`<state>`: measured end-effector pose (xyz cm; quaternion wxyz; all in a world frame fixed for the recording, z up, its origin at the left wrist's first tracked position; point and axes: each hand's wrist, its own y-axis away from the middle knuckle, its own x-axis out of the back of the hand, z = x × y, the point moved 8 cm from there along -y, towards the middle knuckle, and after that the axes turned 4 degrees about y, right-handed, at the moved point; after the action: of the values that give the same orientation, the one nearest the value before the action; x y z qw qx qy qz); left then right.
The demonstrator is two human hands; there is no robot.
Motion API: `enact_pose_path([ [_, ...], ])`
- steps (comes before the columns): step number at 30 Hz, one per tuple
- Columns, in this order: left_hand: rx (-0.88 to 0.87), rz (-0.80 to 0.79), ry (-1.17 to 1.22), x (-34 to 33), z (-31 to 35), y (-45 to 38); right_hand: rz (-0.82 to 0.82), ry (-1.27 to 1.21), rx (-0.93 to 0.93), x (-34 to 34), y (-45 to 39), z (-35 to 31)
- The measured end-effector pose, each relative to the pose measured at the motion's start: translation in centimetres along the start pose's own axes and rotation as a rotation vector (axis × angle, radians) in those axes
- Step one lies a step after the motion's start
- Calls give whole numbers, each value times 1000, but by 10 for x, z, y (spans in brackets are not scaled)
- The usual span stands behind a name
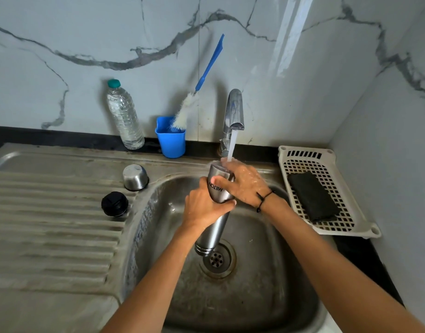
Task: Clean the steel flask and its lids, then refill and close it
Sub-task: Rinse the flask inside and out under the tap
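Flask held over the sink, tilted, mouth up and away under the tap, base low just above the drain. Water stream runs from the spout onto the flask mouth and the right hand.

Left hand: grip closed around the flask body at mid-height, fingers wrapped to the far side, thumb near the printed lettering.

Right hand: wet, lying over the upper part of the flask, fingers at the mouth, thumb on the near side. Grip closed on the flask top. Black thread band at the wrist.

On the draining board, left of the basin: steel cup lid, upside down; black stopper just in front of it, the two apart.

Back edge of the surface: plastic water bottle, upright, green cap; blue cup with a bottle brush standing in it, handle leaning on the wall.

Right of the sink: white slotted tray with a dark scrub pad lying in it.
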<state>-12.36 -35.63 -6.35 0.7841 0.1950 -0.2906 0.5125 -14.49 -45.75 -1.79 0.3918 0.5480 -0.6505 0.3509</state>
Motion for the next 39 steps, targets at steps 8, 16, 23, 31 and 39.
enact_pose_path([
  [8, 28, -10, 53, -4, 2, 2, 607, 16, 196, 17, 29, -27],
  [16, 25, 18, 1, -5, -1, 3, 690, 208, 200, 16, 29, -33],
  [23, 17, 71, -5, 5, 3, 5, 211, 214, -39, 7, 7, -10],
  [31, 37, 55, 37, 3, -1, 8, 352, -3, 4, 9, 17, -9],
  [39, -53, 72, 11, 6, 7, 1, 579, 179, 286, 6, 31, -32],
])
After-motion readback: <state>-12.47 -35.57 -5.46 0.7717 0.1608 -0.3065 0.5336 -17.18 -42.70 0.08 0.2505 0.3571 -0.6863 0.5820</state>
